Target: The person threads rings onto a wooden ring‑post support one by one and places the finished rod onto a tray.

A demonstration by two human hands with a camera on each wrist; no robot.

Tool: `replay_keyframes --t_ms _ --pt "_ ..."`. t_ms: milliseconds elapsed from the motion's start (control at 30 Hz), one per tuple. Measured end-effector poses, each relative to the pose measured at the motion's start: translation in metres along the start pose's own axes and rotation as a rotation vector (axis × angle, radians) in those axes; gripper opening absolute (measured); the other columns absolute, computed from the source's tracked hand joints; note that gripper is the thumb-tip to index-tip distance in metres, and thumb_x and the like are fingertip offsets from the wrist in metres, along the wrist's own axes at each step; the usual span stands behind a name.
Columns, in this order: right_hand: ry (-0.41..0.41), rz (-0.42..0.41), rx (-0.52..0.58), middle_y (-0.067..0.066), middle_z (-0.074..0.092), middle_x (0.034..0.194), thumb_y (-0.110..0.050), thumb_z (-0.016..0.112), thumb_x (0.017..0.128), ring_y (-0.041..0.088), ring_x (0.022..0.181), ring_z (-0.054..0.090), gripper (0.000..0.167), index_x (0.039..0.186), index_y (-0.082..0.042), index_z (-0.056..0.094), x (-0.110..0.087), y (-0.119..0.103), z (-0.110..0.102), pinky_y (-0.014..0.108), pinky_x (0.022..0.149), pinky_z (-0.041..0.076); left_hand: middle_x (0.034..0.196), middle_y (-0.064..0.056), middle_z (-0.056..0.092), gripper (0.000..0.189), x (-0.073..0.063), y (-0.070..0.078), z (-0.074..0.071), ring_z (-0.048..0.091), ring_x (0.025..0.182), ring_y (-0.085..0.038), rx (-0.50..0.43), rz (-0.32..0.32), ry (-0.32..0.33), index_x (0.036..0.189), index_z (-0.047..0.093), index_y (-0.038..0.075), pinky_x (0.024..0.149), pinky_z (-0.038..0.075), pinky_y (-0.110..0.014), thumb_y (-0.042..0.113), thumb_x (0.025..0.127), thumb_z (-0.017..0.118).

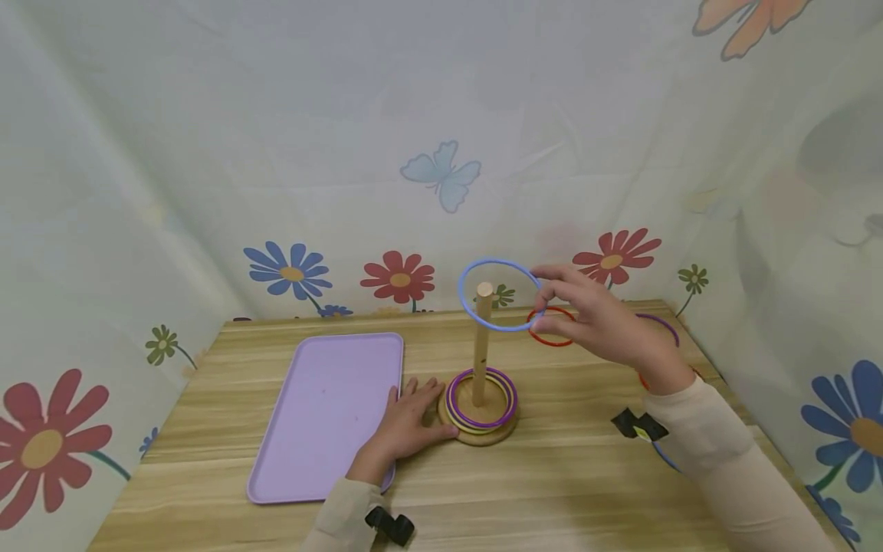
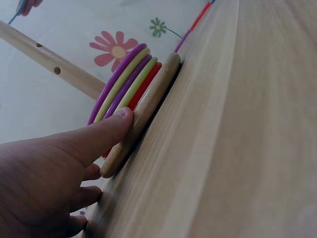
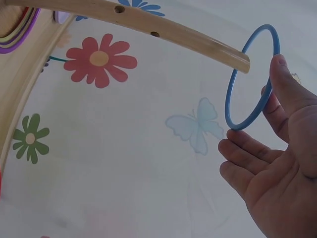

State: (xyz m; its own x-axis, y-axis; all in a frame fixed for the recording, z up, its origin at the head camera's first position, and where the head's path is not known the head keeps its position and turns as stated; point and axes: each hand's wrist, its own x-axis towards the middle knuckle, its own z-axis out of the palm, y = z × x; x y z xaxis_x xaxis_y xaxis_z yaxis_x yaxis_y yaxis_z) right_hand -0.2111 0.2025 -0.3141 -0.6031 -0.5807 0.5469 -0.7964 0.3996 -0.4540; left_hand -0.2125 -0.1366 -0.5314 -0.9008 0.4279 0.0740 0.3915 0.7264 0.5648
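My right hand (image 1: 596,318) pinches a thin blue ring (image 3: 228,101) between thumb and finger, its other fingers extended. The ring is level with the top of a wooden peg (image 1: 480,353), and the tip shows inside it. My left hand (image 1: 403,425) lies with spread fingers by the peg's round wooden base (image 2: 166,79). Its thumb (image 2: 116,124) touches the base's rim near the stacked rings; the fingertips are partly hidden behind the base in the left wrist view. Round the foot of the peg sit several rings: red lowest, then yellow-green and purple ones (image 2: 115,72).
A lilac tray (image 1: 331,414) lies left of the base, partly under my left hand. Behind my right hand is a red ring (image 1: 552,344). A purple ring (image 1: 672,330) and a blue ring (image 1: 665,458) show partly at right. Flower-printed cloth walls (image 1: 310,192) border the table.
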Motion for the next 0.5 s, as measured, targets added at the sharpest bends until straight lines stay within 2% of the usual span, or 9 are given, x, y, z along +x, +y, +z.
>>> replay_keyframes --t_ms 67,133,500 --pt "-0.004 -0.001 -0.009 0.019 0.057 0.143 0.003 0.084 0.086 0.044 0.134 0.055 0.029 0.095 -0.016 0.064 -0.001 0.001 0.003 0.054 0.103 0.05 0.164 -0.017 0.042 0.09 0.0 0.0 0.0 0.023 0.155 -0.052 0.004 -0.001 -0.001 0.157 0.052 0.009 0.122 0.004 -0.073 0.06 0.088 0.079" --pt "-0.01 0.002 -0.01 0.02 0.056 0.144 0.003 0.084 0.086 0.045 0.133 0.055 0.029 0.094 -0.016 0.064 -0.002 0.003 0.007 0.061 0.101 0.05 0.164 -0.017 0.042 0.09 0.0 0.0 0.0 0.023 0.155 -0.052 0.005 -0.002 -0.003 0.157 0.051 0.009 0.123 0.004 -0.073 0.06 0.088 0.079" --pt "0.002 -0.009 -0.014 0.022 0.059 0.14 0.001 0.087 0.084 0.047 0.129 0.057 0.029 0.092 -0.014 0.063 -0.009 0.01 0.025 0.064 0.101 0.05 0.164 -0.018 0.042 0.089 -0.001 0.001 -0.001 0.023 0.155 -0.052 0.007 0.0 0.0 0.157 0.051 0.008 0.122 0.004 -0.074 0.059 0.088 0.079"
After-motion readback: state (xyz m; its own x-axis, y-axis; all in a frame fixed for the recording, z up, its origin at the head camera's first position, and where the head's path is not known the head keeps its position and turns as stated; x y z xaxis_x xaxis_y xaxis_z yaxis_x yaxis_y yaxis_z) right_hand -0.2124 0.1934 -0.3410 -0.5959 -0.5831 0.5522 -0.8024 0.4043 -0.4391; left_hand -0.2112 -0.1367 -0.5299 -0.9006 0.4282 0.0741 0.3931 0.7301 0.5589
